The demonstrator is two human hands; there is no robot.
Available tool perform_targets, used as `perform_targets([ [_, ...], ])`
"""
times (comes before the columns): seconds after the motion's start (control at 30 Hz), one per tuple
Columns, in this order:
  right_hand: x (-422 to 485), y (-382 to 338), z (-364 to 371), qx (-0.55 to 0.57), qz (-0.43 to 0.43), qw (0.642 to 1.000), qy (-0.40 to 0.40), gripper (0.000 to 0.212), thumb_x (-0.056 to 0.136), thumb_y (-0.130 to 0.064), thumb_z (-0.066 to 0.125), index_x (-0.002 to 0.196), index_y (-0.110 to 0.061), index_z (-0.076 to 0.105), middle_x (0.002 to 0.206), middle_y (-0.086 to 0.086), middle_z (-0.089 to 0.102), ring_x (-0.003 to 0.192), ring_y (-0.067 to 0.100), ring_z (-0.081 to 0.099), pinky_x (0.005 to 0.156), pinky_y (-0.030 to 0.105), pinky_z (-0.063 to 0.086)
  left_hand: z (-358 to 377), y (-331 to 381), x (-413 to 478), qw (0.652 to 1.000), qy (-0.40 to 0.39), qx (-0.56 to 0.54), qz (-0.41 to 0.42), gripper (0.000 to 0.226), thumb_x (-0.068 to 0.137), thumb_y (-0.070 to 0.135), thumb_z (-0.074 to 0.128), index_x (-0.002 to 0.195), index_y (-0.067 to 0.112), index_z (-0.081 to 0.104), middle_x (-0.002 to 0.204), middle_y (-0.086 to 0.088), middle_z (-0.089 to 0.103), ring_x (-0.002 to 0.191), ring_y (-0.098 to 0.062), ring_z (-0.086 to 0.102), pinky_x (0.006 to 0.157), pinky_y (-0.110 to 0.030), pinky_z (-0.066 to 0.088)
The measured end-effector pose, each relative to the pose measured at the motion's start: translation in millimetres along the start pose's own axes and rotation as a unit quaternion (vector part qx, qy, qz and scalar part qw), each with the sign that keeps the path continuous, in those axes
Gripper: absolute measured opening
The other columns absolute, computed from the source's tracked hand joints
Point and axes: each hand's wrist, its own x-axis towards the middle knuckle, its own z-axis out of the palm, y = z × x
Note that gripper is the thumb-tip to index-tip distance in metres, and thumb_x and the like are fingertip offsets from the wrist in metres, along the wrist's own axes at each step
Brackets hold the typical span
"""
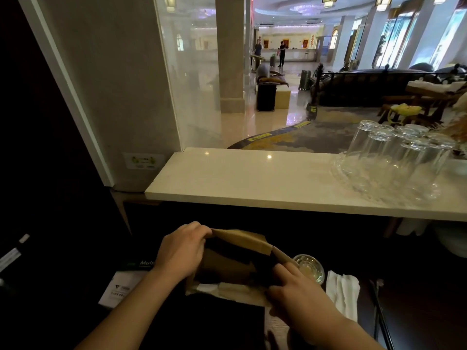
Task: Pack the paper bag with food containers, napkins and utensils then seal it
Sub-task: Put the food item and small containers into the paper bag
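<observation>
A brown paper bag (242, 239) stands on the dark lower counter just below me, its mouth spread apart and its inside dark. My left hand (180, 251) grips the bag's left rim near the top. My right hand (293, 291) holds the near right edge of the bag. White napkins (342, 294) lie on the counter right of the bag. A small clear lidded container (309, 267) sits just behind my right hand. Dark chopsticks or utensils (379, 311) lie to the right of the napkins. What is inside the bag is hidden.
A pale marble ledge (252, 178) runs above the dark counter, carrying several upturned drinking glasses (394, 157) at its right. White printed papers (118, 289) lie left of the bag. A glass pane and pillar stand at the left; a lobby lies beyond.
</observation>
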Motion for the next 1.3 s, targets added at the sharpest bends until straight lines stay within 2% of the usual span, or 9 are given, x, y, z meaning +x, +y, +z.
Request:
perform_targets([
  [0.1,3,1,6,0.015,0.013,0.999,0.047,0.016,0.091,-0.036,0.05,0.094,-0.029,0.064,0.11,-0.006,0.048,0.12,0.023,0.046,0.082,0.035,0.053,6,0,-1,0.994,-0.092,-0.035,-0.038,0.063,0.078,0.05,0.063,0.135,0.036,0.038,0.133,0.018,0.038,0.124,-0.01,0.036,0.085,-0.031,0.042],
  [0.23,5,7,4,0.018,0.014,0.996,0.081,0.017,0.086,-0.025,0.057,0.097,-0.033,0.068,0.115,-0.01,0.056,0.115,0.018,0.052,0.085,0.033,0.053,16,-9,-10,0.988,-0.152,-0.037,-0.008,0.096,0.073,0.03,0.071,0.149,0.033,0.011,0.154,0.017,0.007,0.142,-0.015,0.007,0.109,-0.043,0.035],
  [0.43,15,-11,-5,-0.045,0.006,0.99,0.132,0.04,0.076,-0.028,0.057,0.115,-0.031,0.062,0.135,-0.002,0.058,0.141,0.031,0.039,0.112,0.062,0.026,30,-12,-10,0.992,-0.122,-0.033,0.0,0.101,0.077,0.006,0.065,0.151,0.033,0.002,0.153,0.021,-0.003,0.14,-0.016,0.007,0.107,-0.036,0.034],
  [0.57,32,-35,4,-0.051,-0.029,0.989,0.139,0.049,0.088,-0.032,0.049,0.137,-0.029,0.046,0.129,-0.005,0.063,0.142,0.029,0.037,0.114,0.062,0.012,34,-10,-6,0.995,-0.092,-0.021,-0.004,0.098,0.078,0.008,0.066,0.151,0.029,0.005,0.154,0.016,0.001,0.137,-0.017,0.015,0.105,-0.034,0.036],
  [0.63,38,-35,2,-0.047,-0.014,0.99,0.135,0.049,0.091,-0.031,0.049,0.14,-0.031,0.044,0.114,-0.008,0.069,0.132,0.025,0.049,0.117,0.062,0.015,34,-9,-6,0.995,-0.095,-0.021,-0.01,0.094,0.08,0.008,0.063,0.151,0.028,0.006,0.154,0.015,0.002,0.137,-0.017,0.015,0.105,-0.033,0.037],
  [0.77,43,-30,-2,-0.051,-0.012,0.992,0.111,0.02,0.086,-0.028,0.061,0.104,-0.034,0.069,0.091,-0.006,0.065,0.101,0.018,0.064,0.115,0.052,0.03,33,-9,-7,0.994,-0.086,-0.038,-0.051,0.087,0.084,0.014,0.059,0.152,0.027,0.007,0.156,0.014,0.0,0.141,-0.019,0.01,0.107,-0.035,0.037],
  [0.93,31,-28,4,0.026,-0.045,0.997,0.049,0.028,0.089,-0.024,0.047,0.107,-0.029,0.068,0.103,-0.001,0.061,0.103,0.021,0.061,0.114,0.037,0.035,35,-9,-11,0.995,-0.075,-0.032,-0.058,0.093,0.081,0.003,0.059,0.153,0.026,0.004,0.158,0.014,-0.006,0.144,-0.02,0.001,0.11,-0.035,0.033],
  [1.07,15,-20,6,0.028,0.006,0.997,0.075,0.024,0.067,-0.02,0.07,0.088,-0.031,0.065,0.083,-0.008,0.063,0.083,0.014,0.069,0.097,0.04,0.054,30,-18,-11,0.987,-0.115,-0.09,-0.061,0.098,0.076,-0.001,0.057,0.152,0.032,0.004,0.154,0.025,-0.009,0.142,-0.011,-0.003,0.113,-0.036,0.023],
  [1.3,7,-4,6,0.094,0.047,0.977,0.188,0.033,0.08,-0.026,0.064,0.113,-0.033,0.062,0.105,-0.013,0.063,0.099,0.014,0.06,0.106,0.036,0.041,24,-18,-7,0.981,-0.165,-0.099,-0.031,0.106,0.075,-0.003,0.06,0.152,0.032,-0.002,0.15,0.033,-0.016,0.142,-0.005,-0.008,0.114,-0.032,0.02],
])
